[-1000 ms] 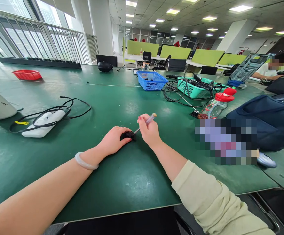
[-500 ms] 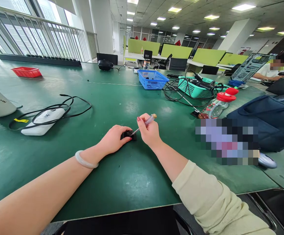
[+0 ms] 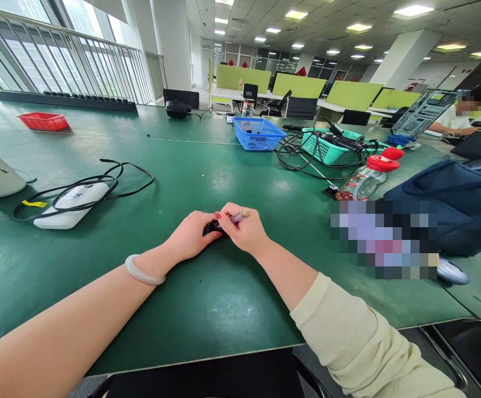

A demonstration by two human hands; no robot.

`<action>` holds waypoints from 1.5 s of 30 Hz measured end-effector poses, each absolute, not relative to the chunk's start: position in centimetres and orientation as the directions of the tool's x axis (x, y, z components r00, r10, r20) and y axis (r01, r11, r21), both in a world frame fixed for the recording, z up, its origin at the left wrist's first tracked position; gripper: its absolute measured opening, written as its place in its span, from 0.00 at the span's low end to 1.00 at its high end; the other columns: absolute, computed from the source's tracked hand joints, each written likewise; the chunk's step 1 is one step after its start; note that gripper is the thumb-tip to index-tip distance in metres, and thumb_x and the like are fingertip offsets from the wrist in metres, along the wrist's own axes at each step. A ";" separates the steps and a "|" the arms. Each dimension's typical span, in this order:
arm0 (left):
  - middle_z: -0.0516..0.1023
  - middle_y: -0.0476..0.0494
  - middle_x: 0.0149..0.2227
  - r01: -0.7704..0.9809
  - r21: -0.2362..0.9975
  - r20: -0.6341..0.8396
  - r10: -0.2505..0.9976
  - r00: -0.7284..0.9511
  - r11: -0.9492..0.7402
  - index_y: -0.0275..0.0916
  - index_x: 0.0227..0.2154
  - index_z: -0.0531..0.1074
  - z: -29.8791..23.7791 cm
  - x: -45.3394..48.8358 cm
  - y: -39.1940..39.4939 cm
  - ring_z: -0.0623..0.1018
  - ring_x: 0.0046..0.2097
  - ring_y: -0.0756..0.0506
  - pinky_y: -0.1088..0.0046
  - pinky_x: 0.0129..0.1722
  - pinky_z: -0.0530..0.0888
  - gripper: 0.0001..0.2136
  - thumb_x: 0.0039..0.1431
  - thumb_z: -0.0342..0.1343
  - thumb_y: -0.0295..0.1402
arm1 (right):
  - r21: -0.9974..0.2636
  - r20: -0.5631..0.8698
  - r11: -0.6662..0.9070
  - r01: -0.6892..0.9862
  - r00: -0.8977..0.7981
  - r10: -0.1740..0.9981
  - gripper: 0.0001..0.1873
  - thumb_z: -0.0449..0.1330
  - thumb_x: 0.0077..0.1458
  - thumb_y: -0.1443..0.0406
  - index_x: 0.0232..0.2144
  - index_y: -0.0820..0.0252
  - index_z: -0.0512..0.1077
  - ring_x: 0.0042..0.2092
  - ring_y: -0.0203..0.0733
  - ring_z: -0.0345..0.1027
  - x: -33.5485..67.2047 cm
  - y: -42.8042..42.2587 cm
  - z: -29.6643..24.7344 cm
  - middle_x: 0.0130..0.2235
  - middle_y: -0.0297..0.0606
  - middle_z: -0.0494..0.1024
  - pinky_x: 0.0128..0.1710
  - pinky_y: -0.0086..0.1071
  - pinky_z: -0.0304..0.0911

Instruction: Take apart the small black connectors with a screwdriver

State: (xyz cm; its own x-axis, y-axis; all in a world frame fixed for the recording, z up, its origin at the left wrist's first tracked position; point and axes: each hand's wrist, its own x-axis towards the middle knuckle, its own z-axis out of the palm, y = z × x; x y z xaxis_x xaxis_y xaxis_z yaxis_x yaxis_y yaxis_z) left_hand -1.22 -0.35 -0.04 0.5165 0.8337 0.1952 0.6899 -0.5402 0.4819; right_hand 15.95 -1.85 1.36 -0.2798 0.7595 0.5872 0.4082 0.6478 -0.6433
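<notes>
On the green table (image 3: 232, 287), a small black part (image 3: 213, 227) lies between the thumb and fingers of my left hand (image 3: 188, 235), which grips it from the left. Its exact kind is hard to make out, as both hands cover much of it. My right hand (image 3: 244, 229) is closed round a small screwdriver (image 3: 239, 215) with a clear purplish handle and a tan end. The screwdriver slants down to the left, toward the black part; its tip is hidden behind my fingers. Both hands are close together, the right one partly over the black part.
A white box with a black cable (image 3: 77, 202) lies to the left, a red tray (image 3: 44, 120) farther back. Beyond my hands are a blue basket (image 3: 259, 135) and a green basket (image 3: 327, 149) with cables. A bottle (image 3: 369, 177) and dark blue bag (image 3: 448, 204) stand right.
My right hand has moved left and down with the screwdriver, right up to my left hand. The shaft that showed before is now covered. My left hand keeps its hold.
</notes>
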 end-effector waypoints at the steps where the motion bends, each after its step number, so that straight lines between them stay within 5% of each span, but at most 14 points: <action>1: 0.80 0.44 0.42 0.692 0.481 0.194 0.835 0.515 -0.538 0.41 0.41 0.75 0.0 -1.2 -0.3 0.75 0.45 0.40 0.56 0.52 0.71 0.12 0.59 0.55 0.40 | -0.662 0.575 0.628 0.409 -0.260 0.776 0.20 0.51 0.61 0.53 0.21 0.57 0.62 0.23 0.31 0.54 16.0 -1.7 1.4 0.19 0.27 0.61 0.25 0.27 0.51; 7: 0.80 0.44 0.40 0.690 0.465 0.222 0.827 0.516 -0.555 0.41 0.38 0.75 -0.4 -1.3 -0.2 0.76 0.44 0.40 0.58 0.50 0.72 0.11 0.59 0.53 0.39 | -0.598 0.572 0.643 0.478 -0.307 0.761 0.23 0.48 0.63 0.52 0.21 0.57 0.62 0.23 0.31 0.54 15.8 -1.8 1.2 0.20 0.28 0.61 0.25 0.27 0.50; 10: 0.80 0.45 0.37 0.649 0.447 0.244 0.782 0.574 -0.616 0.40 0.32 0.74 -0.8 -1.4 0.1 0.77 0.42 0.42 0.61 0.49 0.72 0.09 0.60 0.49 0.34 | -0.389 0.592 0.741 0.548 -0.468 0.656 0.26 0.44 0.66 0.53 0.20 0.58 0.64 0.25 0.32 0.56 15.0 -2.4 1.0 0.21 0.31 0.65 0.26 0.28 0.49; 14: 0.80 0.46 0.43 0.632 0.427 0.221 0.753 0.620 -0.647 0.42 0.40 0.74 -0.8 -1.4 0.4 0.77 0.47 0.41 0.61 0.54 0.70 0.13 0.50 0.56 0.31 | -0.083 0.551 0.798 0.597 -0.640 0.536 0.27 0.46 0.66 0.52 0.21 0.59 0.70 0.26 0.35 0.60 13.7 -3.1 0.7 0.22 0.35 0.70 0.26 0.30 0.47; 17: 0.79 0.46 0.47 0.668 0.433 0.205 0.788 0.581 -0.605 0.42 0.45 0.72 -0.6 -1.4 0.3 0.76 0.50 0.40 0.60 0.56 0.70 0.19 0.47 0.58 0.32 | 0.028 0.504 0.808 0.589 -0.706 0.497 0.28 0.46 0.66 0.51 0.22 0.59 0.71 0.26 0.36 0.61 13.2 -3.5 0.8 0.22 0.37 0.72 0.26 0.31 0.46; 19: 0.79 0.45 0.47 0.660 0.428 0.209 0.778 0.592 -0.617 0.42 0.45 0.72 -0.6 -1.5 0.3 0.76 0.50 0.40 0.60 0.57 0.69 0.18 0.49 0.57 0.33 | -0.019 0.507 0.806 0.591 -0.689 0.517 0.29 0.46 0.65 0.49 0.21 0.59 0.69 0.26 0.36 0.60 13.3 -3.6 1.0 0.22 0.37 0.71 0.26 0.31 0.46; 22: 0.80 0.46 0.41 0.632 0.434 0.229 0.758 0.611 -0.642 0.41 0.39 0.74 -0.7 -1.5 0.2 0.77 0.45 0.42 0.60 0.54 0.71 0.10 0.56 0.52 0.34 | -0.298 0.564 0.775 0.557 -0.552 0.614 0.30 0.45 0.64 0.46 0.19 0.59 0.65 0.25 0.33 0.59 14.4 -3.1 1.1 0.21 0.34 0.68 0.26 0.29 0.49; 25: 0.80 0.45 0.40 0.683 0.460 0.221 0.818 0.531 -0.568 0.42 0.40 0.75 -0.6 -1.5 0.0 0.76 0.46 0.41 0.58 0.54 0.71 0.11 0.59 0.52 0.38 | -0.651 0.614 0.685 0.327 -0.304 0.729 0.29 0.43 0.63 0.44 0.24 0.58 0.65 0.24 0.33 0.57 15.7 -2.2 1.0 0.20 0.30 0.64 0.26 0.28 0.53; 28: 0.79 0.45 0.46 0.713 0.489 0.176 0.857 0.485 -0.503 0.44 0.47 0.73 -0.1 -1.3 -0.3 0.74 0.50 0.39 0.56 0.55 0.71 0.15 0.58 0.54 0.41 | -0.852 0.518 0.517 0.081 -0.006 0.855 0.28 0.40 0.63 0.43 0.28 0.56 0.64 0.19 0.32 0.48 16.6 -0.9 0.9 0.17 0.25 0.54 0.20 0.28 0.47; 37: 0.78 0.44 0.49 0.727 0.497 0.128 0.869 0.478 -0.474 0.44 0.49 0.73 0.4 -1.3 -0.6 0.72 0.53 0.38 0.55 0.57 0.70 0.17 0.59 0.52 0.42 | -0.911 0.381 0.403 -0.088 0.193 0.904 0.19 0.50 0.59 0.46 0.29 0.54 0.59 0.19 0.30 0.43 18.1 1.0 1.8 0.19 0.22 0.48 0.18 0.26 0.42; 40: 0.78 0.44 0.49 0.730 0.494 0.126 0.869 0.479 -0.474 0.44 0.49 0.73 0.3 -1.3 -0.6 0.72 0.53 0.38 0.55 0.57 0.70 0.17 0.59 0.53 0.42 | -0.904 0.373 0.400 -0.152 0.176 0.911 0.21 0.57 0.55 0.46 0.29 0.53 0.55 0.19 0.29 0.46 18.3 1.0 2.0 0.19 0.21 0.52 0.18 0.25 0.44; 45: 0.78 0.44 0.49 0.725 0.496 0.130 0.867 0.481 -0.477 0.44 0.48 0.73 0.4 -1.3 -0.6 0.72 0.53 0.38 0.55 0.57 0.69 0.16 0.59 0.52 0.42 | -0.904 0.339 0.361 -0.231 0.128 0.932 0.25 0.67 0.43 0.45 0.30 0.56 0.63 0.19 0.27 0.49 18.3 1.3 1.8 0.20 0.24 0.62 0.17 0.26 0.45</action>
State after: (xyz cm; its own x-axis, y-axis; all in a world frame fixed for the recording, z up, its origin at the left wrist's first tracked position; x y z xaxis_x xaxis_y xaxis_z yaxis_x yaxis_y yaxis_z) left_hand -1.26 -0.60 0.37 0.4813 0.8669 0.1297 0.7253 -0.4770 0.4965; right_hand 18.31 1.27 1.83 0.1275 0.9320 0.3393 -0.2312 0.3606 -0.9036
